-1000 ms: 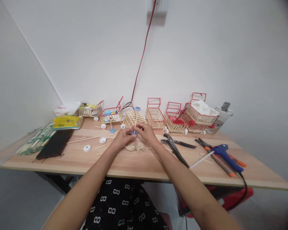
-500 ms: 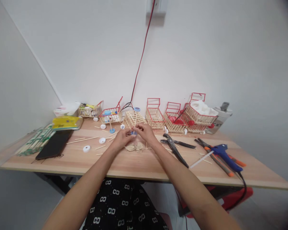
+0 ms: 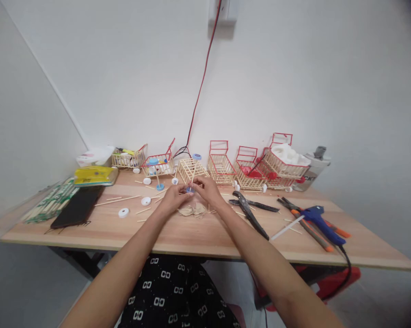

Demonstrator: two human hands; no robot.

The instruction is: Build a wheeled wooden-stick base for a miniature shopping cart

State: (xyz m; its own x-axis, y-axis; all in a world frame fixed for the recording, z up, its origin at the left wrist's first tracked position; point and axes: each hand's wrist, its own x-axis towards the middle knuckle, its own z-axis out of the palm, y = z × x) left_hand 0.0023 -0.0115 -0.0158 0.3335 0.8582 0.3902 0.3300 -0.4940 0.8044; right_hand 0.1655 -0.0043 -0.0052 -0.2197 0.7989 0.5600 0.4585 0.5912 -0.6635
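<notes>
Along the far edge of our worktop (image 3: 198, 234) we see red-rimmed stick baskets (image 3: 256, 168); right lie black pliers (image 3: 248, 207) and a blue glue gun (image 3: 320, 221); left, a black phone (image 3: 77, 207).

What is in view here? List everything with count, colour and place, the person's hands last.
table: one, light wood, against the white wall
stick carts: about six, pale wood, most with red frames, rear row
bottle caps: several, white and blue, left of centre
loose sticks: many, pale, scattered
black pliers: one, right of the hands
glue gun: one, blue, right side
orange-handled pliers: one, under the glue gun
phone: one, black, left
stick packets: a pile, green, far left
cable: red and black, down the wall
left hand, right hand: together at centre, pinching a thin stick with a blue cap
</notes>
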